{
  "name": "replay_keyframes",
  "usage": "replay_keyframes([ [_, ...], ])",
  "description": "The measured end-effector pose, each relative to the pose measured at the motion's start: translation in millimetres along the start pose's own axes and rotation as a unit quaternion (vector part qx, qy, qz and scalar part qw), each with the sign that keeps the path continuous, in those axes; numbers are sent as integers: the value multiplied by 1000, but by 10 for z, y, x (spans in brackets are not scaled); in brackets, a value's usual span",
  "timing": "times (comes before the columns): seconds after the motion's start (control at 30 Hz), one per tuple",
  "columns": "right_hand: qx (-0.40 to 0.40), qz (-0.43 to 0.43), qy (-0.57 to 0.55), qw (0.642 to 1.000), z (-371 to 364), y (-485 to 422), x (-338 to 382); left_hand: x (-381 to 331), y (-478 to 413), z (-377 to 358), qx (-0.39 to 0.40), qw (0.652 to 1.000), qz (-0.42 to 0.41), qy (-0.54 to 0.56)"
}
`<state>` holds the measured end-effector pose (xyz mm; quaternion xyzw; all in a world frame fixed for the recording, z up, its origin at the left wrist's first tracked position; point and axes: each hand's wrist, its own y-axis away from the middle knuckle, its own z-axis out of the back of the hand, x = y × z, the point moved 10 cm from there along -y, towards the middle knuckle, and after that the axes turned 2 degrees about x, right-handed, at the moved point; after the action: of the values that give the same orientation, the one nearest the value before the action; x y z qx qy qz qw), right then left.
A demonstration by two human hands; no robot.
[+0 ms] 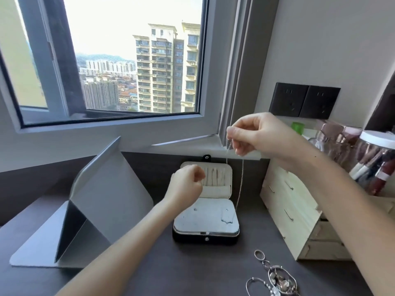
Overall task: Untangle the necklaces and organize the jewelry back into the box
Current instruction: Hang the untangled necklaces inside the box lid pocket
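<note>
A black jewelry box (206, 236) lies open in the middle of the dark desk, its cream compartments at the back and its mirrored lid toward me. My right hand (254, 133) is raised above the box's right side and pinches a thin silver necklace chain (240, 184), which hangs down to the box's right edge. My left hand (187, 184) hovers over the box's left part with its fingers curled; whether it holds a fine strand I cannot tell. A tangle of rings and silver jewelry (275, 276) lies on the desk in front of the box.
A grey tablet in a folding stand (102, 199) stands at the left. At the right a cream drawer organizer (290, 210) sits against the wall, with a jar of brushes (372, 163) on top. A window (119, 60) is behind the desk.
</note>
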<state>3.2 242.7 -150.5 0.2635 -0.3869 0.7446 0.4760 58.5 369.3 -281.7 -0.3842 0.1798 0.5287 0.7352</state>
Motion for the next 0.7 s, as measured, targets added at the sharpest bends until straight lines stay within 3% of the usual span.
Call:
replay_keyframes([
  [0.3,-30,-11,33,999,142,-632,-278,241,-247,-606,28,962,-25,-269],
  [0.7,-61,-32,59,996,112,-1098,-688,353,-277,-712,-91,974,-72,-194],
])
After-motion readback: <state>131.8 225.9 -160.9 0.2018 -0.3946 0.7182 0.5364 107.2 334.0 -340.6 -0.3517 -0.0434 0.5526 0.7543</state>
